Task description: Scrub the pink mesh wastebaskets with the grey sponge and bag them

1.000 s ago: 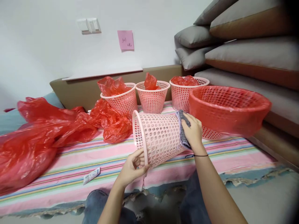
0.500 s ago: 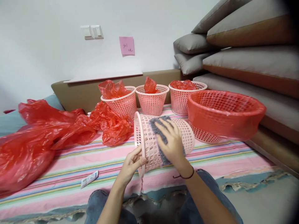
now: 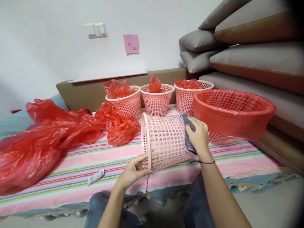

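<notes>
A pale pink perforated basket (image 3: pixel 163 141) lies on its side over the striped cloth (image 3: pixel 114 164), mouth facing left. My left hand (image 3: pixel 135 169) pinches its rim at the lower edge, fingers closed on it. My right hand (image 3: pixel 199 137) presses a grey cloth (image 3: pixel 187 133) against the basket's bottom end, fingers curled over the cloth. A black band circles that wrist.
Three pink baskets (image 3: pixel 157 99) with red plastic bags stand at the back. A large basket lined in red plastic (image 3: pixel 232 112) sits at the right. Loose red bags (image 3: pixel 47 133) cover the left. A small white tube (image 3: pixel 95 177) lies near the front edge. Grey cushions (image 3: pixel 249 57) are stacked at the right.
My right hand with the grey cloth has slid from the basket's side wall back to its bottom end. The left hand keeps its hold on the rim.
</notes>
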